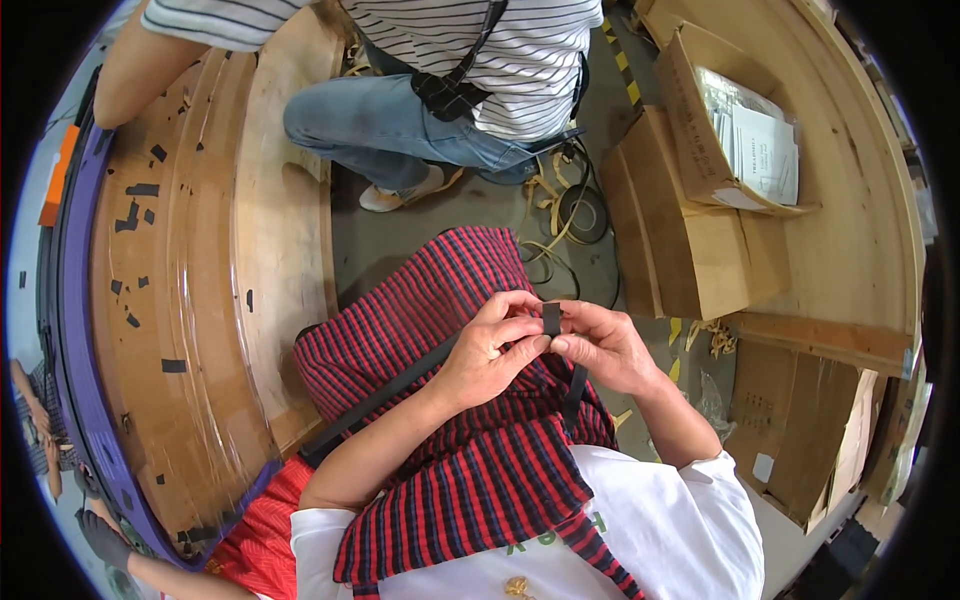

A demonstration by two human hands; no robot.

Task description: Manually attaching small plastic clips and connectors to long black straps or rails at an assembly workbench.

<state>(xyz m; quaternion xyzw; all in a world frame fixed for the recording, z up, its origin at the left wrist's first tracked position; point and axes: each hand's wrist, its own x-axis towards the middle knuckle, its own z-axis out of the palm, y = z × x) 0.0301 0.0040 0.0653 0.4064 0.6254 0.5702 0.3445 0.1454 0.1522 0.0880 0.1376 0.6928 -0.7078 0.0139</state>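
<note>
My left hand [497, 345] and my right hand [600, 345] meet in front of me over a red and dark checked cloth [470, 440] that drapes my lap. Between the fingertips of both hands is a small black strip [551, 319], pinched from the left and the right. A dark strap [375, 405] runs across the cloth from below my left hand toward the lower left. Another short dark strap [574, 390] hangs down under my right hand.
A curved wooden workbench [215, 290] with a purple edge and several black tape bits lies at my left. Another person in a striped shirt and jeans [440, 110] sits opposite. Cardboard boxes [700, 240] with papers stand on wooden shelving at right; cords lie on the floor [575, 215].
</note>
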